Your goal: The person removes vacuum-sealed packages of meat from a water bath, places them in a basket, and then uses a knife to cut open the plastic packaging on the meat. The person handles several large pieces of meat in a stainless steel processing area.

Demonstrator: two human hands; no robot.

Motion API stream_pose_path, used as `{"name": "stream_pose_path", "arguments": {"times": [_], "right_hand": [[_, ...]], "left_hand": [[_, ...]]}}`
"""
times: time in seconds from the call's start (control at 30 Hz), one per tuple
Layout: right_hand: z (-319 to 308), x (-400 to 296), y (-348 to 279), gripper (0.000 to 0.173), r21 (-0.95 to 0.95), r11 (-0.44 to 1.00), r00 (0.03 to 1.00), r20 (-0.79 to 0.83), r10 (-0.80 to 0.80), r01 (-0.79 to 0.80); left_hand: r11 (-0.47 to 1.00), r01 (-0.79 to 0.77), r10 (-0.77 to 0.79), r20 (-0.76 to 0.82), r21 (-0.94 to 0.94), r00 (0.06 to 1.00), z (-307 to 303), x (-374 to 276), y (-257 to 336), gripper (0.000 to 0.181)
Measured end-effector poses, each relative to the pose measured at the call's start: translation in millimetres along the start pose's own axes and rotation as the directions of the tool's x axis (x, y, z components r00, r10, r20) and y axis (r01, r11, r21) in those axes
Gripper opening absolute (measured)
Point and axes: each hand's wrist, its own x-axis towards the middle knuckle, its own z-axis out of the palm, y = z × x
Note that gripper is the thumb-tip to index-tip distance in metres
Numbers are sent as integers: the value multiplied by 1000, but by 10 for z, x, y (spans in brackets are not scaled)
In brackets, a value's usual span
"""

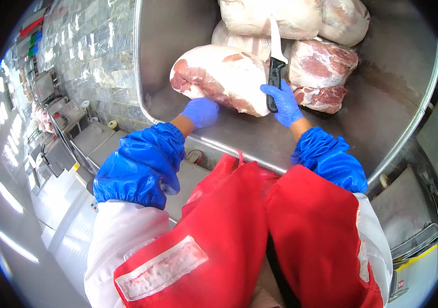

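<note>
In the large metal tub (pixel 390 96) before me lies a big fat-covered cut of raw meat (pixel 224 75), red flesh showing along its near side. My left hand (pixel 202 112), in a blue glove, is at the near edge of this cut; its fingers are mostly hidden. With my right hand (pixel 286 103), gloved too, I hold a boning knife (pixel 276 61) by its black handle. Its pale blade points away from me, above the meat. To the right of the knife sits a smaller cut of meat (pixel 323 63) with a red face.
More fat-covered cuts (pixel 273 17) are piled at the tub's far side. The tub's metal rim (pixel 238 149) runs between me and the meat. A red apron (pixel 226 215) covers my front. Metal carts (pixel 95 138) stand to the left on a tiled floor (pixel 88 46).
</note>
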Motion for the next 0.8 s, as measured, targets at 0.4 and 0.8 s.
{"name": "stream_pose_path", "arguments": {"times": [0.4, 0.8], "right_hand": [[-120, 61, -285, 40, -65, 997, 999, 19, 38, -37], [-485, -102, -592, 24, -570, 818, 974, -132, -184, 77]], "left_hand": [[941, -338, 338, 165, -30, 927, 199, 772, 789, 30], [631, 284, -451, -43, -722, 892, 172, 325, 328, 46]]}}
